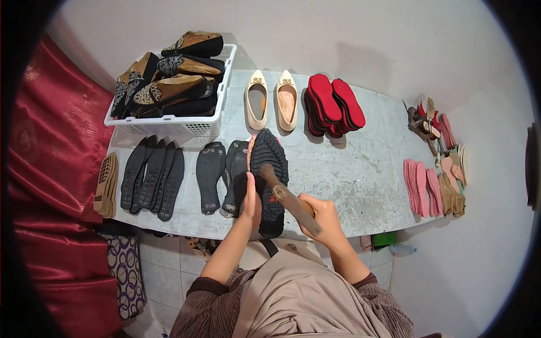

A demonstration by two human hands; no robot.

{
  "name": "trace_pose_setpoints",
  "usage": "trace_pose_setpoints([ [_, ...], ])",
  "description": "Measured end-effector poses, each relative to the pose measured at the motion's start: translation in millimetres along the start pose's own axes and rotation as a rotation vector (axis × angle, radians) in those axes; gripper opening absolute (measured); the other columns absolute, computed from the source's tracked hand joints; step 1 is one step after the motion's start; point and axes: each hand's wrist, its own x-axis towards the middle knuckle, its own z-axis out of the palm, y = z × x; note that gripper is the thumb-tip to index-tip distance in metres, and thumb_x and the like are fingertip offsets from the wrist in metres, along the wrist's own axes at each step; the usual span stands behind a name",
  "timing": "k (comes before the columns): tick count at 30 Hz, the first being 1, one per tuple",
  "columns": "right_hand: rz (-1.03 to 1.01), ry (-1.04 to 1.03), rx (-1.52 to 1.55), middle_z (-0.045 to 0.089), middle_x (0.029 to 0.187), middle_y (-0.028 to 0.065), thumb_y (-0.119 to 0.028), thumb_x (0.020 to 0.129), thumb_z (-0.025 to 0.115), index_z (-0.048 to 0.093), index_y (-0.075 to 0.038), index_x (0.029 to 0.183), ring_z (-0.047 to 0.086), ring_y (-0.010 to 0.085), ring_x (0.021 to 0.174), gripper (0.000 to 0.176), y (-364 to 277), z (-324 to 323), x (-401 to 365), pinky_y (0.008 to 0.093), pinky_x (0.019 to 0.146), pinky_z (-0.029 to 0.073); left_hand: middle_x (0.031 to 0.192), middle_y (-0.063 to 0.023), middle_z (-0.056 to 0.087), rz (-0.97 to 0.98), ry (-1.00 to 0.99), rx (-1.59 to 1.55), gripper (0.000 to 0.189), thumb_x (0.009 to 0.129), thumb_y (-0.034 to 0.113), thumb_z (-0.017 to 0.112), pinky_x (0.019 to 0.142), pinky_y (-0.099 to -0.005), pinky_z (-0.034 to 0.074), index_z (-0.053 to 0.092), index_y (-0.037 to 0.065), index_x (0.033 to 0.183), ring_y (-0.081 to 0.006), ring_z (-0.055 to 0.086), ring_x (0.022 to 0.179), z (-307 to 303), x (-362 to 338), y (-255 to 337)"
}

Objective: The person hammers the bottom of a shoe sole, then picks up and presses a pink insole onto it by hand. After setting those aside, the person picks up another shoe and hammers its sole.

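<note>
A shoe (274, 217) with a black ridged sole facing up and a small red mark near its middle stands out in front of me. My left hand (252, 205) grips its left side, one finger extended along the edge and the others mostly hidden. A strip of pinkish material shows along the shoe's upper left edge. My right hand (326, 218) is closed around a hammer (290, 201), whose worn brownish head overlaps the middle of the sole in this view. Just left of the shoe lie loose dark soles (211, 179).
A white basket (169, 119) of decorated black shoes on wooden lasts stands back left. Cream shoes (257, 101) and stacked red soles (324, 101) sit behind. More black soles (151, 177) and tan soles (105, 183) lie left. Pink pieces (416, 186) and tools (424, 125) are at right.
</note>
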Motion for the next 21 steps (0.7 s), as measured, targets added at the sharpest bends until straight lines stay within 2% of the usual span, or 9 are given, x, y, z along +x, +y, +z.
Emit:
trace_pose_setpoints([
  [4,-0.001,0.012,0.052,0.058,0.064,0.0155,-0.013,0.067,0.064,0.06,-0.009,0.086,0.058,0.0345,0.059,0.019,4.7,7.8,3.1,0.0356,0.053,0.046,0.137,-0.0149,0.034,0.04,-0.016,-0.007,0.088,0.085,0.07,0.028,0.106,-0.0325,0.027,0.022,0.001,0.14,-0.0204,0.035,0.127,0.0,1.8,-0.1],
  [7,-0.023,-0.055,-0.118,0.056,0.063,0.016,-0.015,0.07,0.065,0.059,-0.008,0.085,0.057,0.0348,0.059,0.018,4.7,6.9,8.1,0.0334,0.052,0.044,0.138,-0.0142,0.033,-0.019,-0.026,0.023,0.084,0.087,0.068,0.027,0.106,-0.0316,0.027,0.023,0.002,0.14,-0.0196,0.036,0.125,-3.8,3.2,-5.0],
  [9,-0.054,-0.005,-0.029,0.054,0.059,0.0147,-0.009,0.07,0.063,0.059,-0.006,0.081,0.056,0.0307,0.053,0.012,4.4,9.3,8.9,0.0314,0.05,0.043,0.127,-0.0155,0.046,0.122,0.083,0.14,0.08,0.088,0.067,0.026,0.095,-0.0347,0.042,0.032,0.002,0.135,-0.0208,0.052,0.11,-5.0,9.5,-11.4],
  [10,-0.073,0.047,0.063,0.052,0.055,0.0134,-0.003,0.07,0.062,0.058,-0.004,0.077,0.055,0.0266,0.048,0.008,4.5,11.4,7.0,0.0293,0.048,0.043,0.127,-0.0155,0.046,0.118,0.089,0.135,0.08,0.088,0.067,0.026,0.095,-0.0347,0.042,0.032,0.002,0.135,-0.0208,0.052,0.11,-3.2,5.0,-8.6],
  [12,-0.068,0.071,0.075,0.054,0.056,0.0128,-0.003,0.071,0.062,0.059,-0.004,0.078,0.056,0.026,0.048,0.008,12.6,23.5,9.8,0.0291,0.049,0.043,0.112,-0.0147,0.057,0.015,-0.026,0.009,0.077,0.088,0.066,0.026,0.075,-0.0349,0.053,0.041,0.002,0.128,-0.0215,0.063,0.089,3.5,-5.0,2.7],
  [13,-0.07,0.107,0.085,0.055,0.058,0.0122,-0.002,0.071,0.061,0.059,-0.004,0.078,0.057,0.0255,0.049,0.008,15.0,26.4,12.8,0.029,0.049,0.044,0.092,-0.013,0.063,0.101,-0.004,-0.045,0.075,0.088,0.067,0.023,0.059,-0.0328,0.054,0.049,0.002,0.117,-0.0213,0.065,0.07,6.7,-2.1,-0.9],
  [16,-0.064,0.115,0.023,0.058,0.061,0.0124,-0.001,0.071,0.062,0.061,-0.004,0.08,0.057,0.0257,0.05,0.01,11.3,16.3,18.6,0.0294,0.05,0.044,0.084,-0.0131,0.064,0.023,-0.091,-0.035,0.077,0.088,0.067,0.019,0.059,-0.0318,0.054,0.054,0.002,0.107,-0.0212,0.064,0.067,-0.4,1.2,-4.6],
  [20,-0.17,0.224,0.093,0.06,0.059,0.0118,-0.001,0.07,0.058,0.058,-0.003,0.083,0.063,0.024,0.054,0.013,2.6,14.8,25.9,0.0294,0.051,0.047,0.073,-0.0123,0.063,0.019,-0.163,-0.026,0.08,0.087,0.069,0.016,0.057,-0.0323,0.053,0.056,0.002,0.099,-0.0213,0.063,0.061,-4.8,1.4,-6.4],
  [21,-0.168,0.247,0.063,0.06,0.059,0.0106,0.0,0.07,0.058,0.058,-0.002,0.082,0.063,0.0215,0.053,0.012,-2.9,14.7,29.4,0.0287,0.051,0.047,0.072,-0.0122,0.062,0.081,-0.194,0.002,0.08,0.087,0.069,0.016,0.057,-0.0324,0.053,0.056,0.001,0.099,-0.0216,0.063,0.061,-5.3,3.3,-6.8],
])
